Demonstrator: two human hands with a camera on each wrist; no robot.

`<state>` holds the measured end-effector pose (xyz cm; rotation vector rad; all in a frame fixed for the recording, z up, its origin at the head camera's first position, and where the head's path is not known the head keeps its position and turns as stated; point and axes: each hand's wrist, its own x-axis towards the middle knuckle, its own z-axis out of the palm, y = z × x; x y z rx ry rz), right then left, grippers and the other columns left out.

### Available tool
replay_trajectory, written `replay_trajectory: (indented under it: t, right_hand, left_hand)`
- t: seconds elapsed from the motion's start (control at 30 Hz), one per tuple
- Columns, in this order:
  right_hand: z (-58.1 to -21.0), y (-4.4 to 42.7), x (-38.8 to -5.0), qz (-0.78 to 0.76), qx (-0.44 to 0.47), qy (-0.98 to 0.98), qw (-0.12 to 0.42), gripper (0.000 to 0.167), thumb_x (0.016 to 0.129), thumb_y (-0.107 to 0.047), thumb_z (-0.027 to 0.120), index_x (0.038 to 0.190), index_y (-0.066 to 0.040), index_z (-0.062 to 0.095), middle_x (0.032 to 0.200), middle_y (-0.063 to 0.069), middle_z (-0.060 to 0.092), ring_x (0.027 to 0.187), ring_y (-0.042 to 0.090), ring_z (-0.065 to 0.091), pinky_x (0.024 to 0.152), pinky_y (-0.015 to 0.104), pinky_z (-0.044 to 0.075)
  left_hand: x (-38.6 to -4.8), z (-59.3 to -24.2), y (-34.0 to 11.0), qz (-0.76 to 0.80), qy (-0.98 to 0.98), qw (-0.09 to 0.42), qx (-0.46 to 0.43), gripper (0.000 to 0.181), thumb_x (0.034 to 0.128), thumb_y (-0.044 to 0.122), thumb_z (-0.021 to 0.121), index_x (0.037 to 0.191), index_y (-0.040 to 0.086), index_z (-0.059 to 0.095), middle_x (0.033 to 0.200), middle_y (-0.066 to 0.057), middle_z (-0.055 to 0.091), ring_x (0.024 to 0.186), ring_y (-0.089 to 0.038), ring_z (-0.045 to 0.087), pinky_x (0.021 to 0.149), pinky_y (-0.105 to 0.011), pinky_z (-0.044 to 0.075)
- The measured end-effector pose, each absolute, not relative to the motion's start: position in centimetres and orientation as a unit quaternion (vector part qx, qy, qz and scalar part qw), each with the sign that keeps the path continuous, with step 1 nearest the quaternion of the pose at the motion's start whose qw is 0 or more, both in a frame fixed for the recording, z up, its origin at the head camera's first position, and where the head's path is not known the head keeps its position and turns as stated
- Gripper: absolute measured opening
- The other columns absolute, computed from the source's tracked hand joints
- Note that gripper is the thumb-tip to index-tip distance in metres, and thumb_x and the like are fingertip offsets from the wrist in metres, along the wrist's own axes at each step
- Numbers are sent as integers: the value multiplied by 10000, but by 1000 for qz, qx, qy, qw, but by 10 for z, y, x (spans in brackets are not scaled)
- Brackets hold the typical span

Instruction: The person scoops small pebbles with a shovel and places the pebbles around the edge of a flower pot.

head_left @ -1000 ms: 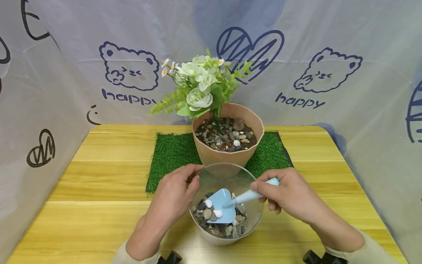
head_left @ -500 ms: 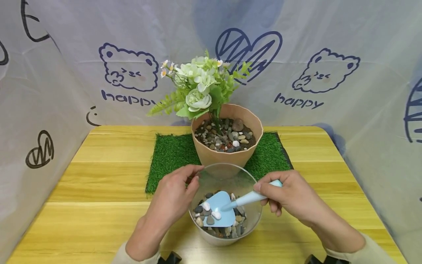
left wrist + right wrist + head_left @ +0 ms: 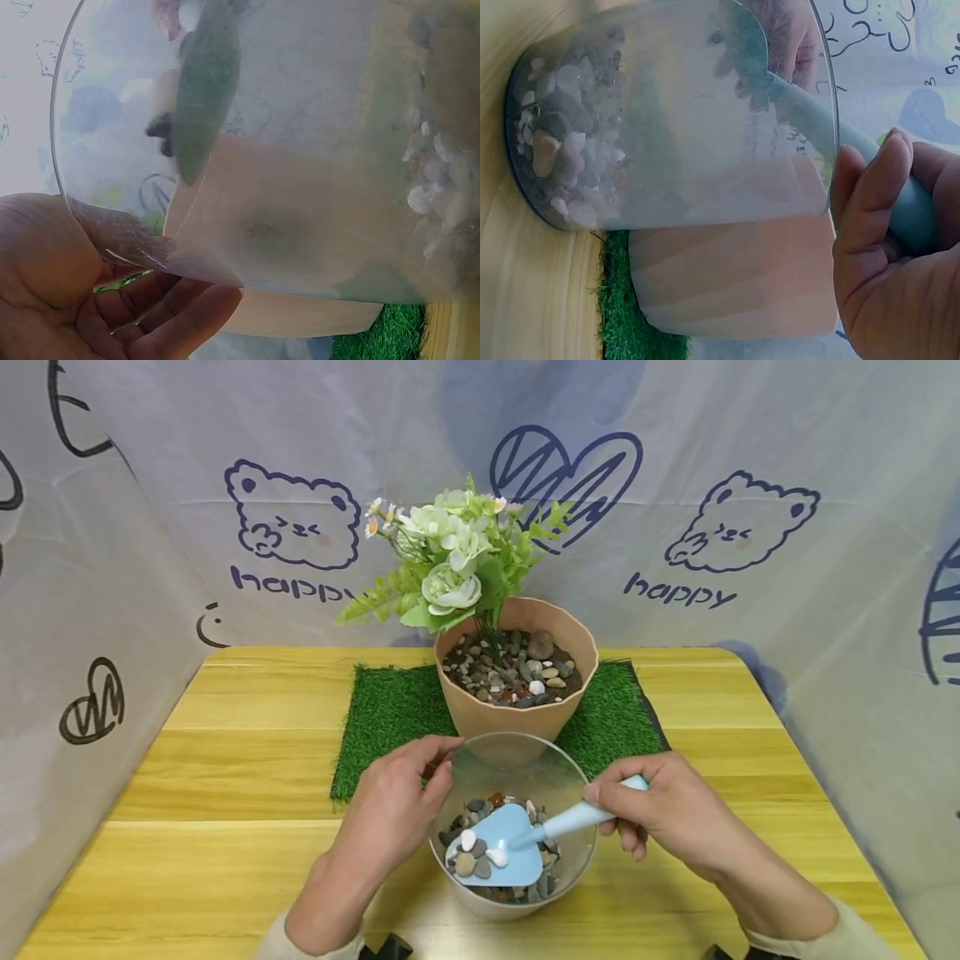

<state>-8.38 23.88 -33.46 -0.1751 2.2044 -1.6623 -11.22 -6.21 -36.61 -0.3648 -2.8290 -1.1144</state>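
Right hand [image 3: 660, 797] gripping the blue scoop [image 3: 521, 839], left hand [image 3: 397, 802] holding the clear container [image 3: 498, 911] by its rim, I'd best keep that blade level so the pebbles [image 3: 465, 864] stay aboard!

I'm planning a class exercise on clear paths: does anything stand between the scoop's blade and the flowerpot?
Yes. The blade is inside the clear container, below its rim, so the container's far wall stands between it and the flowerpot; nothing else visible does.
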Motion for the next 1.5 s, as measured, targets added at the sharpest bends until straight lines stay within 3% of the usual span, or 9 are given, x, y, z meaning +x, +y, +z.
replay_trajectory:
  t: [0.37, 0.67, 0.9, 1.13, 1.37, 1.5]
  right_hand:
    - [-338, 248, -84, -611, -42, 774, 160, 283, 1034, -159, 663, 1073, 114, 730, 729, 70, 706, 537, 91, 592, 479, 301, 562]
    - [-326, 268, -87, -636, -23, 762, 118, 182, 1046, -143, 659, 947, -59, 787, 707, 58, 711, 505, 87, 572, 459, 271, 530]
    - [-305, 282, -98, -662, -1, 747, 49, 202, 1045, -121, 655, 915, -51, 792, 663, 61, 710, 456, 94, 560, 418, 258, 504]
    - [-283, 293, -136, -670, 56, 740, -14, 167, 1014, -184, 719, 921, -59, 778, 661, 48, 707, 468, 93, 567, 438, 238, 523]
    - [-277, 280, -185, -562, 106, 819, -59, 352, 1031, -252, 644, 1132, 85, 662, 665, -16, 698, 516, 50, 593, 513, 239, 575]
    - [-276, 262, -206, -496, 99, 859, -79, 360, 1008, -244, 614, 1116, 89, 698, 643, 7, 696, 514, 91, 635, 537, 284, 600]
  left_hand:
    - [-114, -365, -61, -362, -924, 44, -119, 298, 1018, 130, 644, 1298, 176, 736, 1108, -11, 763, 767, -81, 611, 546, -210, 498]
    - [-114, -365, -62, -358, -925, 45, -118, 298, 1016, 141, 644, 1298, 177, 736, 1118, 0, 763, 780, -70, 618, 594, -199, 515]
    - [-115, -364, -62, -352, -927, 48, -120, 302, 1014, 146, 652, 1303, 181, 733, 1141, -2, 764, 778, -67, 618, 595, -203, 513]
    - [-116, -365, -62, -353, -927, 48, -119, 299, 1019, 152, 645, 1300, 195, 736, 1111, 5, 763, 766, -62, 610, 578, -207, 502]
    - [-116, -367, -62, -359, -925, 37, -119, 299, 1020, 156, 646, 1305, 189, 732, 1121, 5, 760, 776, -56, 613, 619, -200, 525]
    - [-116, -368, -62, -358, -925, 46, -120, 294, 1019, 154, 646, 1296, 193, 737, 1113, 11, 763, 798, -57, 626, 638, -204, 534]
